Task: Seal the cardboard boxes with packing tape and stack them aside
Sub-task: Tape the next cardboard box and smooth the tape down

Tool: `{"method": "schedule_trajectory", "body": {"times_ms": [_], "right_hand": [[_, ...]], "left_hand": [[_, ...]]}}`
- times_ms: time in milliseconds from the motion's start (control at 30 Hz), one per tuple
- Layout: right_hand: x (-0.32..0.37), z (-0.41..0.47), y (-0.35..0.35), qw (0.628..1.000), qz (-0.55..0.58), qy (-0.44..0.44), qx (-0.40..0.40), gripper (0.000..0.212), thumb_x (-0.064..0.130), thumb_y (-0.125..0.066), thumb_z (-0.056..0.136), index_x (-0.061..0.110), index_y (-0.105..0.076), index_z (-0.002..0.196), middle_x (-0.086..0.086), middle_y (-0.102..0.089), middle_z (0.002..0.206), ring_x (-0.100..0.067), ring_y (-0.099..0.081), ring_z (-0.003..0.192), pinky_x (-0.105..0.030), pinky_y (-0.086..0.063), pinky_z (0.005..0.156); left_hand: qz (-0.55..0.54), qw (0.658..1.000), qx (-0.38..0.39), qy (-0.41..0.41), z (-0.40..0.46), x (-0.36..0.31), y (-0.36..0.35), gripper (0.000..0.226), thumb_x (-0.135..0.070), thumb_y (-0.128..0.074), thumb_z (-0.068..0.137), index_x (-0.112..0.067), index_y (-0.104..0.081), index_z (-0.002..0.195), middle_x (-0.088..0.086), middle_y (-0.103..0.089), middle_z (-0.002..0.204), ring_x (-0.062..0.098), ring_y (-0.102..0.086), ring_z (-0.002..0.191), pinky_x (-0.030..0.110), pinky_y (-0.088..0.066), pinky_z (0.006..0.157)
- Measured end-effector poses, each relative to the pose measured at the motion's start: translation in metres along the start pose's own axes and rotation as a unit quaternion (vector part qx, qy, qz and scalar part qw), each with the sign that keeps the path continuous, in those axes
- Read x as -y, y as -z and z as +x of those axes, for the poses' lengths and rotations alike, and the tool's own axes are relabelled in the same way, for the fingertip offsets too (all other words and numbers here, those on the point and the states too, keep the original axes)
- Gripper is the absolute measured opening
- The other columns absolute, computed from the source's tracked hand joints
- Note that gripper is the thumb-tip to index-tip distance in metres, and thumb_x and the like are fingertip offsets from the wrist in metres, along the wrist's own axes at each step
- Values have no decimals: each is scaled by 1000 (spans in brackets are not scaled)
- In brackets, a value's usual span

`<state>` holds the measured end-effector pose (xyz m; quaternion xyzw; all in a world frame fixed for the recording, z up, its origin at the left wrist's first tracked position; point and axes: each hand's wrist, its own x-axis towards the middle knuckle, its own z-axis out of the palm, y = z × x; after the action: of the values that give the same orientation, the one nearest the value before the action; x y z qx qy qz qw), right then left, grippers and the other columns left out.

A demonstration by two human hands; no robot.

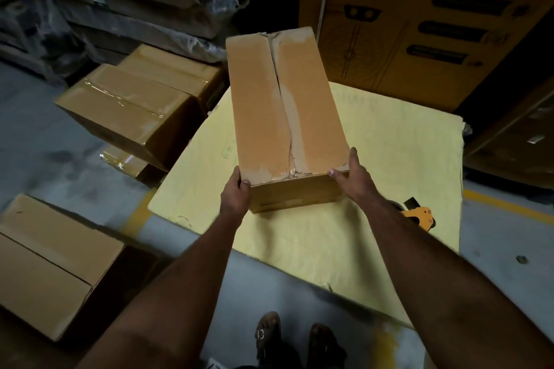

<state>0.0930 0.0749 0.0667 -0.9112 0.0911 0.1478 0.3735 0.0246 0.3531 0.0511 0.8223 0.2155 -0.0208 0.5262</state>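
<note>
Nearest, two sandalled feet (295, 338) planted on grey concrete floor (36, 135), just short of a pale yellow sheet (389, 159) spread flat, presumably as a clean work surface.

Down at the left, an untaped box (51, 260), plain brown cardboard with a dark open seam across the top: likely waiting for its turn.

Forearms reaching forward to a long narrow box (284, 111), lying on the yellow sheet with its near end toward the body. Left hand (235, 196) curled round the near left corner, thumb up on the top edge. Right hand (355, 175) wrapped on the near right corner, fingers along the side, thumb tip on the top rim. Gripped at both corners, probably for sliding or turning such a long shape squarely. Top flaps meeting in a wavy centre seam under a glossy film that reads as tape (crinkled at both ends, with paler scuffed patches beside it), so sealing of this face looks done and carrying aside seems the next step.

Half hidden behind the right forearm, a yellow and black tape dispenser (418, 214) on the sheet, kept within easy reach.

Further left, taped boxes (129, 108) piled on the floor, shiny clear strips across the tops, one tilted on another: evidently the finished stack.

Beyond, plastic-wrapped flat bundles (120, 0) in shadow, and at the right a tall printed carton (419, 24).
</note>
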Motion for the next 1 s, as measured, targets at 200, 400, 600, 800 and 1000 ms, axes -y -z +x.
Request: {"method": "schedule_trajectory", "body": {"times_ms": [200,400,600,800,1000], "right_hand": [[8,-20,3,998,-50,5,-33,94,47,-63,93,22,0,159,-21,-35,153,-39,-40,136,-50,-44,104],[-46,-65,-8,995,-26,12,-98,78,41,-58,97,4,-20,155,-23,-33,153,-39,-35,140,-47,-34,109],[-130,-91,6,990,-45,-55,-123,51,25,-64,93,-1,-49,134,-26,-54,126,-43,-51,118,-48,-42,97],[-198,-113,25,967,-53,-191,-157,34,21,-65,92,3,-56,119,-21,-56,116,-41,-55,107,-44,-48,83],[-245,-96,21,964,-60,-240,-96,42,23,-64,92,4,-52,128,-20,-52,126,-40,-52,115,-46,-46,91]], "left_hand": [[118,991,-56,43,-10,-31,-5,26,-16,-45,101,-5,-49,124,19,-60,120,40,-57,110,47,-51,92],[142,963,-162,-162,-59,-61,-45,40,-9,-49,98,-7,-51,138,14,-49,136,27,-46,125,38,-40,107],[224,944,98,-223,-74,-67,-130,42,-8,-48,93,-6,-54,135,17,-57,128,35,-52,118,39,-39,101],[317,864,351,-174,-97,-55,-234,55,-19,-48,100,-11,-34,152,14,-41,153,32,-38,140,35,-32,114],[346,831,405,-160,-111,-52,-304,49,-21,-44,104,-9,-38,151,13,-43,153,30,-40,140,34,-32,111]]}}
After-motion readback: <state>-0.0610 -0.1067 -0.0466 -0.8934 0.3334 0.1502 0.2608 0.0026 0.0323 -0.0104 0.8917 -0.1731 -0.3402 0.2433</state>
